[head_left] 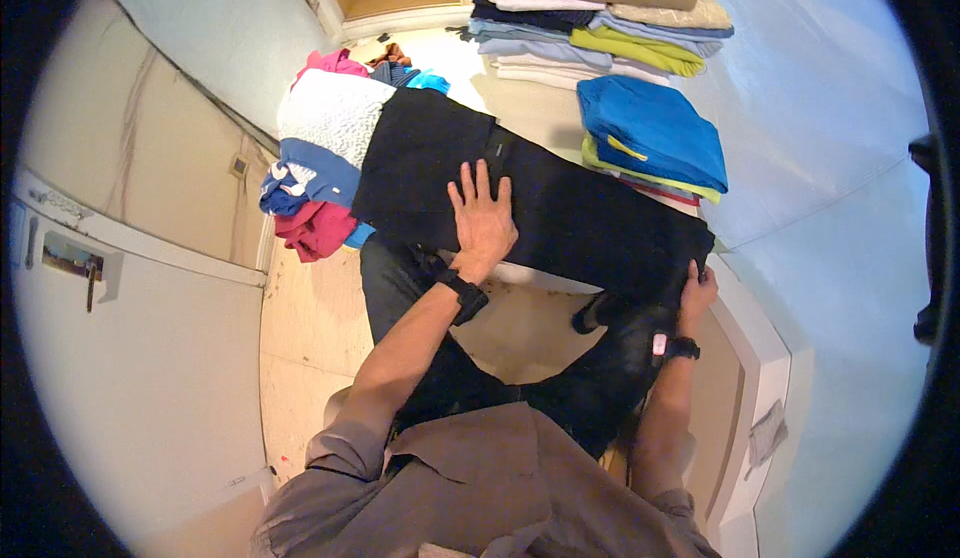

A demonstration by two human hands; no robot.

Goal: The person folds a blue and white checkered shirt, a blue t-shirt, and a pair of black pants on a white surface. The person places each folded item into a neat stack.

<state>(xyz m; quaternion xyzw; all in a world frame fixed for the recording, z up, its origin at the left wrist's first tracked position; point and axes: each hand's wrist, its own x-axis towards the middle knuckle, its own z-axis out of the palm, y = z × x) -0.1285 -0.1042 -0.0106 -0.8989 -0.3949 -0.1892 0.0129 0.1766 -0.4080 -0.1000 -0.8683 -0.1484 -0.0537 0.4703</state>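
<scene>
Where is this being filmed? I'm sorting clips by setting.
Probably a home laundry-folding spot: stacks of folded clothes sit on a pale counter, an unsorted clothes heap lies beside them, and the left hand presses a black garment flat while the right hand grips its edge.

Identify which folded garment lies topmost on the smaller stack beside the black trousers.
The bright blue folded garment: it sits above a yellow-green piece, unlike the taller stack, which is topped by tan fabric.
</scene>
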